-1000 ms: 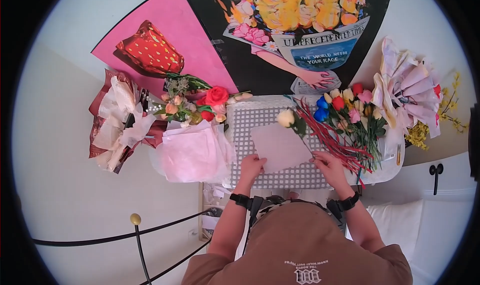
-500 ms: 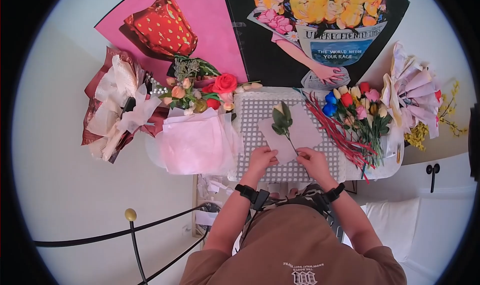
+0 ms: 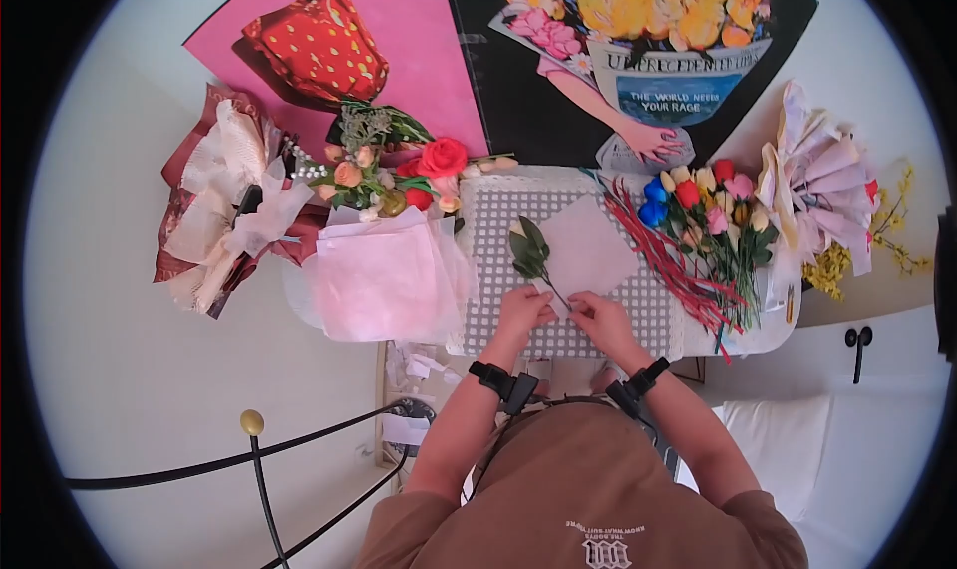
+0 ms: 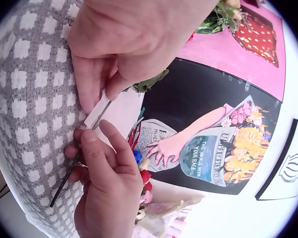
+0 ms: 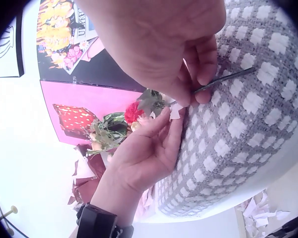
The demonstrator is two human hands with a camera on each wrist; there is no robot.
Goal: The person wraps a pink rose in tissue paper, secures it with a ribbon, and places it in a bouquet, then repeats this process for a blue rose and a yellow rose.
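A single rose with green leaves lies over the left corner of a pale pink paper sheet on the checked cloth. The left hand pinches the sheet's near corner, folded against the stem, as the left wrist view shows of the paper edge. Thumb and fingers of the right hand pinch the dark stem just beside it. In the right wrist view the stem's free end sticks out past the right hand, and the left hand is close by.
Stacked pink paper lies left of the checked cloth, with mixed flowers behind it. Red ribbons and loose roses lie to the right. Wrapped bouquets stand at both sides, and posters at the back.
The rose has moved left and towards the person, now lying across the sheet's left side. The right hand has come closer to the left, and the sheet's near corner is folded at the stem.
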